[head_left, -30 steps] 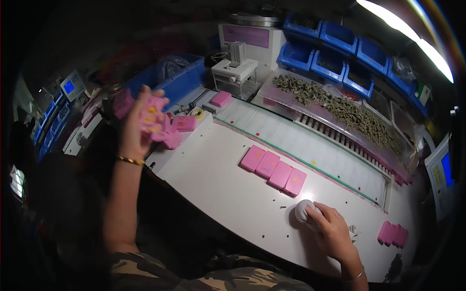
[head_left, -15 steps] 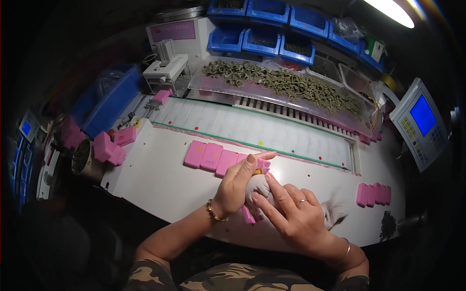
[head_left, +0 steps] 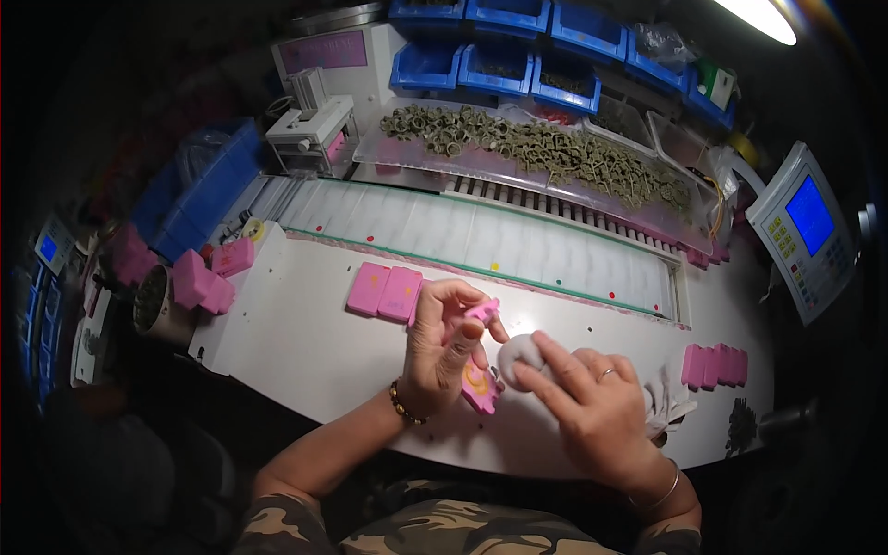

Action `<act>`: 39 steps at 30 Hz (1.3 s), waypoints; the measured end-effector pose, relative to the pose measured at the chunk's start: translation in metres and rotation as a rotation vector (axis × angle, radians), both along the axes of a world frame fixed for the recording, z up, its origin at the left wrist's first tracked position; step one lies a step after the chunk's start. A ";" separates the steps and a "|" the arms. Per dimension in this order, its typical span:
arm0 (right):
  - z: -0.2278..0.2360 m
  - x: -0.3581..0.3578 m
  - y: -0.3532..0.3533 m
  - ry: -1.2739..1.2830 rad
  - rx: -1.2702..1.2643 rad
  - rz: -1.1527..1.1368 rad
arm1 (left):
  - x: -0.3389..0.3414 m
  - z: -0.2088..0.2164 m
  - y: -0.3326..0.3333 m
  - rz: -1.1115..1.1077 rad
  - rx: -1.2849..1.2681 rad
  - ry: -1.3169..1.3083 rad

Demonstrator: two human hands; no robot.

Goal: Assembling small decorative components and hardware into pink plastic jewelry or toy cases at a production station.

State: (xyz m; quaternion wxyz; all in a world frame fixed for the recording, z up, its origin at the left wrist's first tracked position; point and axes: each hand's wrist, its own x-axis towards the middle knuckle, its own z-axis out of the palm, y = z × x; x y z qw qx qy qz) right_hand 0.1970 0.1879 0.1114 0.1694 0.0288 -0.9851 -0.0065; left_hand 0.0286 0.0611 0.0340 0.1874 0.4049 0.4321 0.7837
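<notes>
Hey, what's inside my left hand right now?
In the left hand, a pink part shows on top, a yellow-marked pink part below. The hand covers what lies between; whether they join is hidden.

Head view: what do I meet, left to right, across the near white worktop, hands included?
Flat pink rectangular blocks, left hand holding a pink-and-yellow piece, round white pad, right hand, crumpled white material, row of narrow pink blocks.

Lit from upper right by a glaring white lamp (head_left: 763, 17), bright across the worktop (head_left: 305, 347), near-black around the rim, slightly blurred at the right hand (head_left: 594, 396) and bowed by fisheye distortion toward the edges.
</notes>
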 end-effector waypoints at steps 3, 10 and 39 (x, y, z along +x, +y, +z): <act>-0.022 0.013 0.032 -0.049 0.045 -0.114 | -0.009 0.008 0.008 0.013 0.043 -0.062; -0.027 0.004 0.006 0.207 -0.502 -0.028 | 0.007 0.004 0.017 -0.100 -0.034 -0.359; -0.051 -0.039 0.020 0.245 -1.693 0.005 | 0.019 0.009 -0.001 0.175 -0.366 0.072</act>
